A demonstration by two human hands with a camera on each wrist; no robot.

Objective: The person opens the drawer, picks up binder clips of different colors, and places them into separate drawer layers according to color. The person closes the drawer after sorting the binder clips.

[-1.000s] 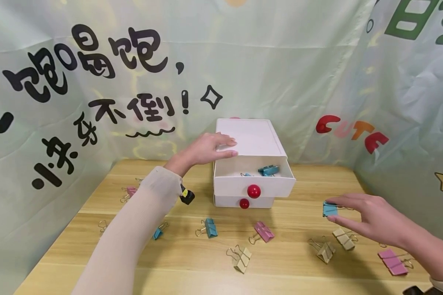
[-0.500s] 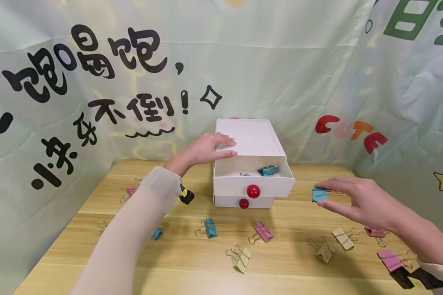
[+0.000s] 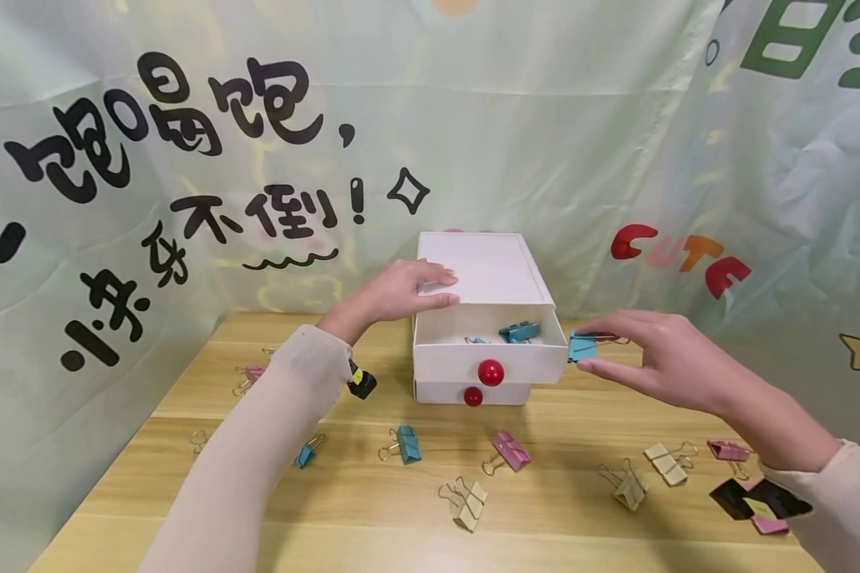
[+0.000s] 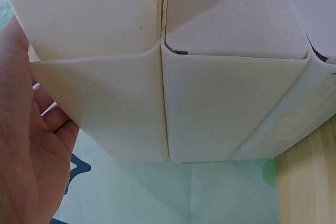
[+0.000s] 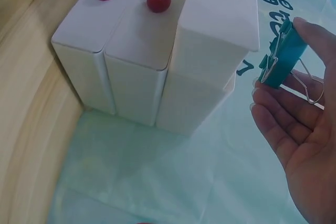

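Observation:
A small white drawer unit (image 3: 483, 267) with red knobs stands at the back of the table. Its top drawer (image 3: 447, 364) is pulled out, and blue binder clips (image 3: 520, 332) lie inside. My left hand (image 3: 397, 290) rests on the unit's top at the left, fingers extended; the left wrist view shows that hand (image 4: 31, 145) along the unit's edge. Just right of the pulled-out drawer, my right hand (image 3: 677, 362) pinches a blue binder clip (image 3: 583, 348) between thumb and fingers. In the right wrist view this clip (image 5: 284, 56) has its wire handles toward the palm.
Loose binder clips lie across the wooden table (image 3: 373, 525): blue (image 3: 409, 444), pink (image 3: 512, 450) and cream (image 3: 466, 505) ones in front, more cream (image 3: 666, 464) and pink (image 3: 728, 450) ones at right. A printed cloth (image 3: 530, 143) hangs behind.
My right hand has moved left and farther back with the blue binder clip, from above the cream clips to beside the pulled-out drawer. My left hand stays on the unit.

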